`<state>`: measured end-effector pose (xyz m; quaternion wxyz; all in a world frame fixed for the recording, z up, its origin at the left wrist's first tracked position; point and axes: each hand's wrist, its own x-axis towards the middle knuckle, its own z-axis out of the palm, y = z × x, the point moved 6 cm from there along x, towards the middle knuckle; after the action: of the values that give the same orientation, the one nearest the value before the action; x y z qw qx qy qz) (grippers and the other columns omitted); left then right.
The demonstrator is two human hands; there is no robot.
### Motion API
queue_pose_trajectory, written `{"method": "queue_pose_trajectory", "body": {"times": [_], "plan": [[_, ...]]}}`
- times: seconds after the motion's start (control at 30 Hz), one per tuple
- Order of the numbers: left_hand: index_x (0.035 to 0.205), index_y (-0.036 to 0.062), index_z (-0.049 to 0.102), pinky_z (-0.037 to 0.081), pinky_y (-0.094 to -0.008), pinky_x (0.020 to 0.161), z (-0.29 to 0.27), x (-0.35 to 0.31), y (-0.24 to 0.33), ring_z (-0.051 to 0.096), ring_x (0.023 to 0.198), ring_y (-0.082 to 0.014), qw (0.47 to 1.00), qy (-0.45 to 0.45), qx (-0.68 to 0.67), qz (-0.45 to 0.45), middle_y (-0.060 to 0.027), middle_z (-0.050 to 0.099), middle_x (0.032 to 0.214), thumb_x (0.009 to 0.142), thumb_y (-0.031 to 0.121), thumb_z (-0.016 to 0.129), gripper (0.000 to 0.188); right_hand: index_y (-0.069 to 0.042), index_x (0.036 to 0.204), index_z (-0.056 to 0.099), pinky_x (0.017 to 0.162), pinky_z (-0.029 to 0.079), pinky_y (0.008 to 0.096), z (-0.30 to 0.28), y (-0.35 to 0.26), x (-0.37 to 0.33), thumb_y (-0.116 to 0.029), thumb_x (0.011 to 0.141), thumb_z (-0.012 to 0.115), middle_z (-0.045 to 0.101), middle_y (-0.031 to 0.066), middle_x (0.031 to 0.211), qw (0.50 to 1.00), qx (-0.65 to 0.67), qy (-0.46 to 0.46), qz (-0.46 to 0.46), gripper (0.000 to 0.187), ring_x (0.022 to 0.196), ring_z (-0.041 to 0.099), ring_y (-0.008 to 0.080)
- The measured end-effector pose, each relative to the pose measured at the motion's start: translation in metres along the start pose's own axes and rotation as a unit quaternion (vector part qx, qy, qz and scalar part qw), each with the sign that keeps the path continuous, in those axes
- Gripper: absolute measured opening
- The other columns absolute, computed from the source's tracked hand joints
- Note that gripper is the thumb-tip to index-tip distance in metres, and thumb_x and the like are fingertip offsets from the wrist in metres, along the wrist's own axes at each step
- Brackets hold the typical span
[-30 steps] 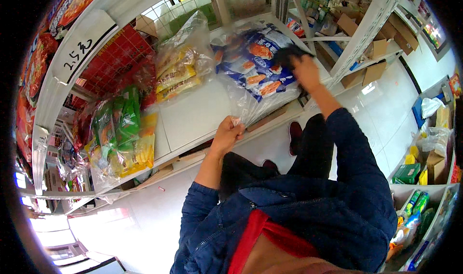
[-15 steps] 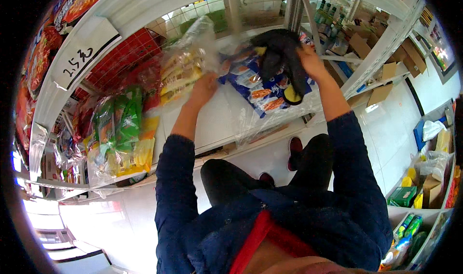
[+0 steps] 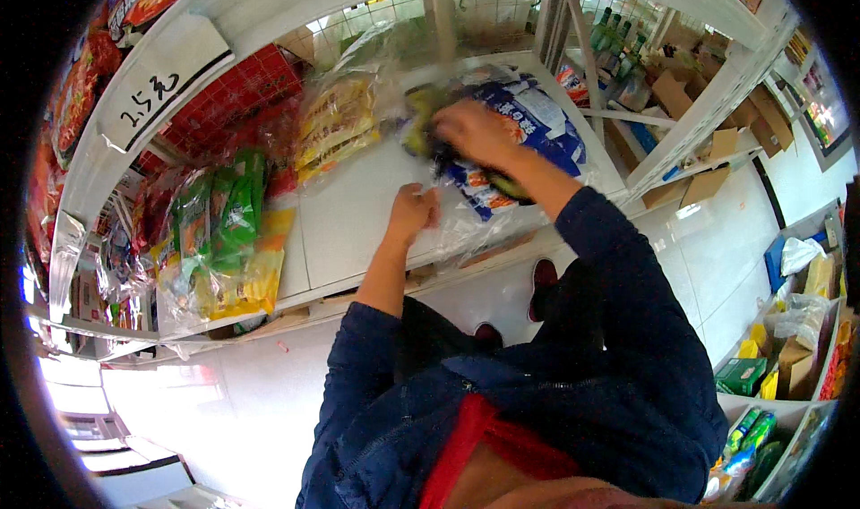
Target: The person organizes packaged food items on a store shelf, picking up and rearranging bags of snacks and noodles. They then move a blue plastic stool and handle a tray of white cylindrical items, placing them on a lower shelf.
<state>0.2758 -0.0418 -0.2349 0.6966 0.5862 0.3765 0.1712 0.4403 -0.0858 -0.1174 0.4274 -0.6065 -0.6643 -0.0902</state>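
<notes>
My right hand [image 3: 479, 133] is closed on a dark cloth-like thing with yellow-green parts [image 3: 419, 119], smeared by motion and partly hidden under the fingers. It is above blue snack packets [image 3: 551, 119] in a clear plastic bag [image 3: 475, 236] on the white shelf [image 3: 349, 231]. My left hand [image 3: 413, 213] is low over the shelf, left of the bag's edge, with curled fingers. What they hold, if anything, cannot be made out. Yellow packets [image 3: 336, 124] in clear wrapping are just beyond it, to the left.
Green packets [image 3: 228, 209] and yellow packets [image 3: 251, 281] are at the shelf's left end. A white post [image 3: 694, 106] rises at the right, with glass bottles [image 3: 614, 43] and cardboard boxes [image 3: 672, 93] behind it. A price card [image 3: 161, 88] hangs on the upper shelf edge.
My right hand has swept left across the blue packets, taking the dark thing with it and uncovering more of them. My left hand has moved right and nearer, away from the yellow packets.
</notes>
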Motion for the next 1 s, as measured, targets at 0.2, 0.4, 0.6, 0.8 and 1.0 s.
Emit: {"method": "queue_pose_trajectory", "body": {"times": [0.2, 0.4, 0.6, 0.8, 1.0], "plan": [[0.099, 0.0002, 0.046, 0.04, -0.0302, 0.05, -0.001, 0.008, -0.01, 0.051, 0.055, -0.0165, 0.963, 0.056, 0.176, 0.196, -0.0084, 0.053, 0.064, 0.08, 0.012, 0.057, 0.025, -0.012, 0.095, 0.063, 0.08, 0.043, 0.0359, 0.028, -0.025, -0.029, -0.022, 0.077, 0.059, 0.058, 0.0039, 0.1, 0.953, -0.195, -0.167, -0.159, 0.021, 0.088, 0.054, 0.0236], [0.103, 0.0025, 0.04, 0.041, -0.039, 0.059, 0.04, -0.009, -0.009, 0.05, 0.06, -0.0274, 0.956, -0.017, 0.225, 0.189, -0.0167, 0.05, 0.069, 0.081, 0.009, 0.052, 0.025, -0.006, 0.083, 0.059, 0.072, 0.042, 0.0448, -0.076, 0.134, -0.06, -0.012, 0.08, 0.049, 0.059, 0.0143, 0.088, 0.917, -0.393, -0.046, 0.036, 0.012, 0.084, 0.054, 0.0336], [0.107, 0.0019, 0.036, 0.04, -0.0491, 0.077, 0.12, -0.056, -0.047, 0.051, 0.09, -0.0474, 0.962, -0.082, 0.181, 0.185, -0.0305, 0.052, 0.093, 0.084, 0.011, 0.047, 0.027, -0.002, 0.1, 0.059, 0.072, 0.043, 0.041, -0.174, 0.211, -0.097, -0.03, 0.091, 0.046, 0.06, 0.0196, 0.09, 0.9, -0.262, 0.087, 0.339, 0.032, 0.084, 0.057, 0.0349], [0.112, 0.0019, 0.029, 0.041, -0.0557, 0.065, 0.125, -0.094, -0.025, 0.054, 0.069, -0.0489, 0.951, -0.057, 0.242, 0.183, -0.0295, 0.056, 0.075, 0.086, 0.016, 0.045, 0.034, -0.002, 0.093, 0.06, 0.082, 0.043, 0.0376, -0.077, -0.01, -0.015, -0.024, 0.086, 0.054, 0.058, 0.0151, 0.098, 0.991, -0.093, -0.041, 0.083, 0.024, 0.093, 0.054, 0.0313], [0.117, 0.0, 0.026, 0.041, -0.0567, 0.059, 0.141, -0.114, -0.048, 0.055, 0.062, -0.047, 0.937, -0.093, 0.293, 0.163, -0.03, 0.056, 0.071, 0.086, 0.018, 0.045, 0.04, -0.009, 0.114, 0.054, 0.089, 0.04, 0.0457, 0.016, -0.022, -0.011, -0.035, 0.085, 0.051, 0.056, 0.016, 0.112, 0.91, -0.292, -0.272, -0.115, 0.039, 0.104, 0.052, 0.0331]]}}
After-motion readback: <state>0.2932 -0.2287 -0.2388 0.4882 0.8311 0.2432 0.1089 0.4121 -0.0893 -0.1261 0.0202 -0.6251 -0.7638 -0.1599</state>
